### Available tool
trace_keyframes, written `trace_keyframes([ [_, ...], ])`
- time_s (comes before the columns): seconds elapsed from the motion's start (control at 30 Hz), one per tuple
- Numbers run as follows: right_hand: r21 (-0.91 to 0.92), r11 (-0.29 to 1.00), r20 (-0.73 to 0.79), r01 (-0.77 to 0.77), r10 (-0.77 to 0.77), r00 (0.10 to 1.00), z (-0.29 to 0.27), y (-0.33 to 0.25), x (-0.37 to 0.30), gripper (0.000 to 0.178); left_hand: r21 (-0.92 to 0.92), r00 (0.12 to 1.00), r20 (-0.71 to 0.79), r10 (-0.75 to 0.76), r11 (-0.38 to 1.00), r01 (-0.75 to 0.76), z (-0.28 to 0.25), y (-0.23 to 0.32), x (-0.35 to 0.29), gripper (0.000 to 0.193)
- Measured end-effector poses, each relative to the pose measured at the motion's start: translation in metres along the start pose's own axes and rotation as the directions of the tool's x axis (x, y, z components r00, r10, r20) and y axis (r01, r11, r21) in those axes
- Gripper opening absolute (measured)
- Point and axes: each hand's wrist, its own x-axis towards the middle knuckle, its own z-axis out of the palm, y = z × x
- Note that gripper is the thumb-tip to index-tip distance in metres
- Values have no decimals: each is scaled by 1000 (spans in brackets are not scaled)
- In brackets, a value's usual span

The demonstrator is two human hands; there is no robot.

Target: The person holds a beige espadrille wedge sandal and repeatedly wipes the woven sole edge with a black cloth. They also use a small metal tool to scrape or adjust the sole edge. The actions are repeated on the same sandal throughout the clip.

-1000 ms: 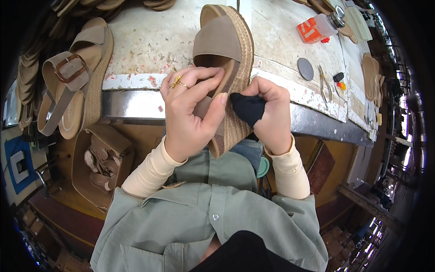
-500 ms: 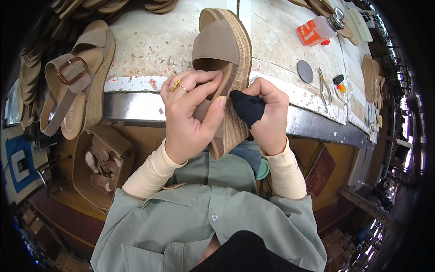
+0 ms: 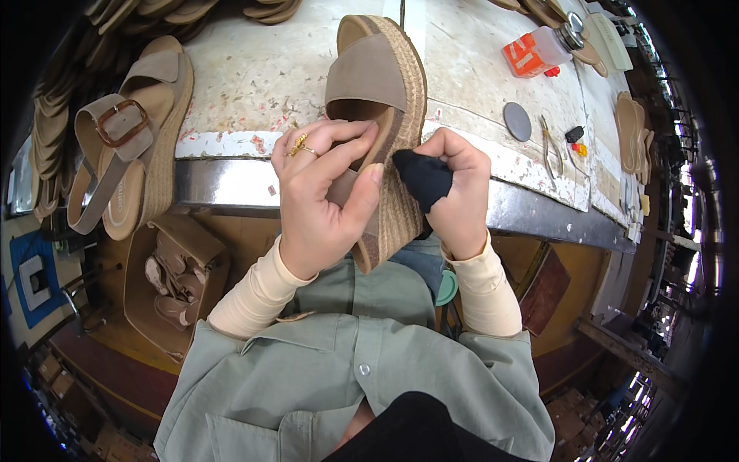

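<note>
Scuffed white workbench (image 3: 477,69), steel edge, cluttered workshop floor

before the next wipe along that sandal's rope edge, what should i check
1. Left hand gripping the wedge sandal: ok, fingers wrap over the footbed.
2. Right hand holding the black cloth: ok, pinched.
3. Cloth touching the woven rope side: ok.
4. Sandal supported: ok, toe rests on the workbench, heel hangs over the edge.
5. Marks left on the rope: cannot tell.
6. Orange-labelled bottle within reach: cannot tell.
</note>
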Motion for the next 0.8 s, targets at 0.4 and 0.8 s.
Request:
trace_keyframes([
  [0.4,-31,999,50,7,-6,999,-3,1,1,11,-12,1000,-8,10,1000,-10,1,-3,-1,27],
  [0.8,53,997,24,-61,59,998,-2,2,0,9,-10,1000,-15,2,1000,-2,2,-1,0,27],
])
